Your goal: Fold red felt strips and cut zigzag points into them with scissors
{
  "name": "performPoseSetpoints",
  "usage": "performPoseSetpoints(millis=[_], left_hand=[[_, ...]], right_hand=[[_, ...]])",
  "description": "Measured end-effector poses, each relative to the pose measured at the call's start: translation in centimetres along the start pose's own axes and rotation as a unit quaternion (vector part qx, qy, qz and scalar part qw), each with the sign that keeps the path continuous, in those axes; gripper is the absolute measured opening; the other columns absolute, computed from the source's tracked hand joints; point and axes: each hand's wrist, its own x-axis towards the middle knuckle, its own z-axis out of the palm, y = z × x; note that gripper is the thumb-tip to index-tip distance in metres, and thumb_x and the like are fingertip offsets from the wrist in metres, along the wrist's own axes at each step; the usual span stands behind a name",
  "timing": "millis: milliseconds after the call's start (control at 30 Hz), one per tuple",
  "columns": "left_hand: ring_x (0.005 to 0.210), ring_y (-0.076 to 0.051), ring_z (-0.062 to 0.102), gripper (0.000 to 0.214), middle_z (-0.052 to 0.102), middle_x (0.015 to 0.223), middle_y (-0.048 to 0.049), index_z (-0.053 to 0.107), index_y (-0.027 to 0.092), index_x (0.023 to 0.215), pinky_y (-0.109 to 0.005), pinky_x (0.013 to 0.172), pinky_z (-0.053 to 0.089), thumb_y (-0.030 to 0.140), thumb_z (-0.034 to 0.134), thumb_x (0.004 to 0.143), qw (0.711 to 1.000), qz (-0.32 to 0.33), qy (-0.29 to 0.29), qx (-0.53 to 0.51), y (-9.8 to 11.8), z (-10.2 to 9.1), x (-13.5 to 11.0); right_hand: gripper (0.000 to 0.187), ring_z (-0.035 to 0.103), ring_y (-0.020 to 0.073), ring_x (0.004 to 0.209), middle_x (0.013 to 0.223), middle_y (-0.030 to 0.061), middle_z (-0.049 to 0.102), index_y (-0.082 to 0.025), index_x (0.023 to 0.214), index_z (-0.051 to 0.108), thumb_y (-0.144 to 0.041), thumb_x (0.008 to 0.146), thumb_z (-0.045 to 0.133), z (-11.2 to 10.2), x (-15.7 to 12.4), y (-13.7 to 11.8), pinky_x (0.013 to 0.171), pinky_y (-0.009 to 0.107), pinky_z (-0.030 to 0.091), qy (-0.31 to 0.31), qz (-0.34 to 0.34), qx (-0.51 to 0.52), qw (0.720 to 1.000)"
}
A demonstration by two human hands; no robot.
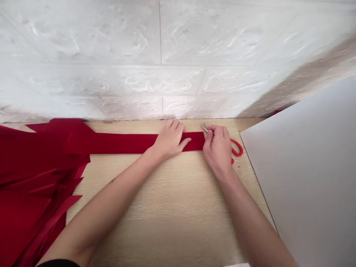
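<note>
A long red fabric strip lies flat along the table, close to the wall. My left hand rests on it, fingers stretched out toward the wall and thumb apart. At the strip's right end, my right hand is closed, thumb and fingers pinched at the cut edge. The fingertips are partly hidden. Red-handled scissors lie under my right hand; a blade tip shows beyond the fingers and the handle loops stick out to the right. Most of the scissors is covered by the hand.
A heap of red fabric pieces covers the left side of the wooden table. A white brick-patterned wall bounds the far edge. A large pale board occupies the right side.
</note>
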Motion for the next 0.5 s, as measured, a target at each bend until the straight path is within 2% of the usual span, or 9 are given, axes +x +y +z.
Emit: performPoseSetpoints(millis=[100,233,400,500], left_hand=[[0.109,-0.031,0.056,0.028,0.065,0.110,-0.0134,0.057,0.014,0.108,-0.048,0.098,0.047,0.038,0.060,0.095,0.999,-0.008,0.000,-0.034,-0.09,0.03,0.01],[0.111,-0.032,0.056,0.024,0.066,0.110,-0.0133,0.061,0.015,0.107,-0.050,0.099,0.047,0.036,0.058,0.096,0.999,0.002,-0.009,-0.045,-0.08,-0.07,0.03],[0.104,-0.029,0.054,0.020,0.061,0.106,-0.0131,0.064,0.015,0.099,-0.044,0.091,0.050,0.034,0.059,0.096,0.997,0.060,0.032,-0.048,-0.32,-0.41,-0.27],[0.099,-0.026,0.056,0.020,0.062,0.104,-0.0132,0.063,0.015,0.097,-0.041,0.089,0.051,0.031,0.053,0.100,0.992,0.108,0.057,-0.039,-0.72,-0.95,-0.12]], right_hand=[[0.018,0.059,0.0312,0.098,0.102,0.0145,0.070,-0.020,0.100,0.063,-0.028,0.099,0.047,-0.95,-0.04,0.07,0.088,0.047,0.049,0.020,-0.017,-0.028,0.999],[0.023,0.058,0.0320,0.098,0.100,0.0148,0.072,-0.019,0.098,0.067,-0.031,0.100,0.048,-1.24,-0.15,0.24,0.089,0.048,0.048,0.010,-0.035,-0.050,0.998],[0.027,0.059,0.0319,0.100,0.103,0.0136,0.075,-0.018,0.100,0.070,-0.037,0.099,0.049,-0.98,-0.22,0.23,0.089,0.048,0.049,-0.003,-0.028,-0.040,0.999],[0.025,0.060,0.0299,0.096,0.099,0.0117,0.075,-0.019,0.097,0.069,-0.036,0.099,0.051,-1.03,-0.17,0.14,0.087,0.046,0.050,-0.020,-0.043,0.002,0.999]])
